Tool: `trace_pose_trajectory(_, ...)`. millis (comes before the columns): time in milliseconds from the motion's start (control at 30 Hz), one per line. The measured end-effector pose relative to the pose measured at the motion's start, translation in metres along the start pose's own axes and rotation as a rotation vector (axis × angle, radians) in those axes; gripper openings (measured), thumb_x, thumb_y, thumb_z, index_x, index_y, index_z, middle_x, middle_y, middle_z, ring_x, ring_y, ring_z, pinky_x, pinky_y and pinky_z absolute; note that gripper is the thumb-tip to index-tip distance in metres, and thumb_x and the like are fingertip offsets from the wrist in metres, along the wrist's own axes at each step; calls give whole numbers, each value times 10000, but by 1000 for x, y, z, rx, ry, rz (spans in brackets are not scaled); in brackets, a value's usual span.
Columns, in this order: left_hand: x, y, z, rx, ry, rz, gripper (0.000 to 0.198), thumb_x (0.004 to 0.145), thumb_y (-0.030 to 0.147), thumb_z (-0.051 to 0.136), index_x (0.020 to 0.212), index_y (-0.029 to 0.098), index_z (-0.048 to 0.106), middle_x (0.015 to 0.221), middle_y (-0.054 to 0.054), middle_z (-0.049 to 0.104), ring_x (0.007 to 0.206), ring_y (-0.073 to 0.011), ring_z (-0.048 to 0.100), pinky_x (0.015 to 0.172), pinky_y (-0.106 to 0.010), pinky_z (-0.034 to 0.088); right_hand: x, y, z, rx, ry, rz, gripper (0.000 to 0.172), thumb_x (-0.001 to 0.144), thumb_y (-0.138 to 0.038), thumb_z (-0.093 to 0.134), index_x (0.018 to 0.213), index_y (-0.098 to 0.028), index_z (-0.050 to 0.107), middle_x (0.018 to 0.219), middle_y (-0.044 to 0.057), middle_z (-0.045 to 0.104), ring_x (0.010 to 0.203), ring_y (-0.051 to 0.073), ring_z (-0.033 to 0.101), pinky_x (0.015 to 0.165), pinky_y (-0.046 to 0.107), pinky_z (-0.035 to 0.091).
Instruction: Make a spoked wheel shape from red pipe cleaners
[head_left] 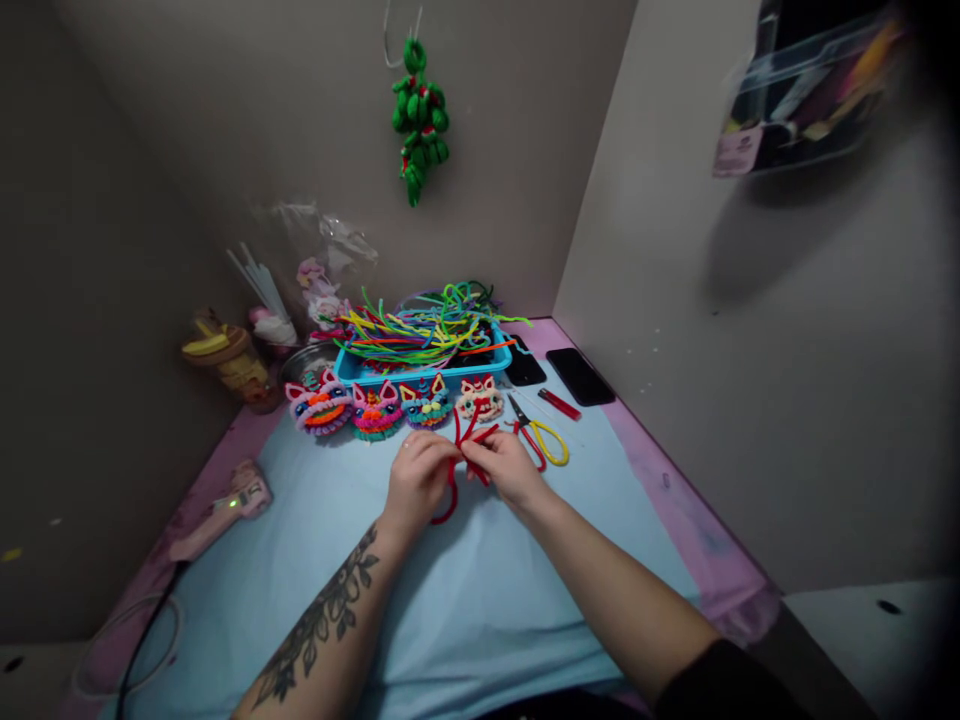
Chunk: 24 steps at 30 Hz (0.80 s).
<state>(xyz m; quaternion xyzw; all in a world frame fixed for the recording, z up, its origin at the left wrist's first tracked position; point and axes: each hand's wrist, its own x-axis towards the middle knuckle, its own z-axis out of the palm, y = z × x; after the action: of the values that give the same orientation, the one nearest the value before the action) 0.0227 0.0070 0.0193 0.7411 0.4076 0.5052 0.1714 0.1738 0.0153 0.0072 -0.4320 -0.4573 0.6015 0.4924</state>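
Note:
Both my hands meet over the middle of the light blue mat (pixel 480 600). My left hand (pixel 417 478) and my right hand (pixel 505 465) are closed in pinches on a red pipe cleaner (pixel 452 492). Its ends stick up between my fingers and a loop hangs below them. Just beyond my hands stands a row of several colourful pipe-cleaner animal faces (pixel 375 410). Scissors (pixel 541 440) with red and yellow handles lie right of my right hand.
A blue tray (pixel 427 368) heaped with coloured pipe cleaners sits at the back. Two dark phones (pixel 579 376) and a red pen lie right of it. A pink glue gun (pixel 225 505) lies at the left. Jars stand back left. A green ornament (pixel 418 118) hangs on the wall.

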Motion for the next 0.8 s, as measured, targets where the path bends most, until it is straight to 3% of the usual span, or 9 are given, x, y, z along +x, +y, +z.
trace_pose_trajectory(100, 2, 0, 4, -360, 79, -439, 104, 697, 258, 692, 708, 175, 630, 647, -3, 614, 606, -130, 548, 596, -261, 437, -3, -4, 1, -22, -11, -29, 269, 721, -401, 652, 623, -157, 597, 461, -20, 570, 410, 79, 437, 459, 219, 323)
trace_pose_trajectory(167, 3, 0, 7, -628, 60, -689, 187, 652, 292, 718, 642, 163, 583, 520, 39, 517, 477, -91, 458, 486, -223, 370, -4, -6, 1, -34, -46, -85, 247, 733, -382, 644, 627, -168, 579, 488, -28, 563, 454, 91, 475, 506, 227, 370)
trace_pose_trajectory(233, 5, 0, 8, -853, 12, -843, 251, 612, 303, 745, 590, 160, 540, 471, 56, 450, 440, -74, 412, 465, -215, 352, -4, -8, 1, -41, -70, -158, 219, 738, -372, 641, 660, -177, 580, 558, -28, 565, 507, 102, 507, 548, 241, 410)
trace_pose_trajectory(300, 7, 0, 6, -992, -20, -949, 282, 579, 295, 780, 589, 153, 537, 512, 42, 489, 474, -73, 450, 503, -214, 397, -4, -9, 1, -67, -60, -242, 198, 746, -367, 635, 687, -183, 592, 644, -16, 569, 577, 117, 533, 593, 257, 438)
trace_pose_trajectory(400, 8, 0, 2, -1073, -44, -1015, 297, 566, 265, 812, 616, 140, 547, 601, 30, 546, 534, -62, 498, 555, -187, 437, -4, -9, 0, -154, -36, -362, 167, 766, -340, 621, 706, -184, 615, 721, 11, 575, 689, 145, 554, 664, 277, 456)
trace_pose_trajectory(633, 7, 4, 1, -1111, -24, -970, 299, 585, 248, 821, 766, 149, 605, 659, 26, 614, 600, -66, 559, 598, -169, 438, -4, -4, -3, -434, 27, -570, 89, 805, -245, 592, 763, -204, 660, 919, 54, 595, 982, 198, 544, 920, 347, 401)
trace_pose_trajectory(800, 6, 4, 3, -1067, -108, -964, 356, 577, 229, 823, 871, 101, 669, 778, -55, 690, 667, -108, 608, 660, -212, 450, -4, -4, -3, -434, 9, -557, 64, 789, -205, 596, 799, -202, 660, 949, 46, 551, 962, 177, 554, 898, 322, 415)
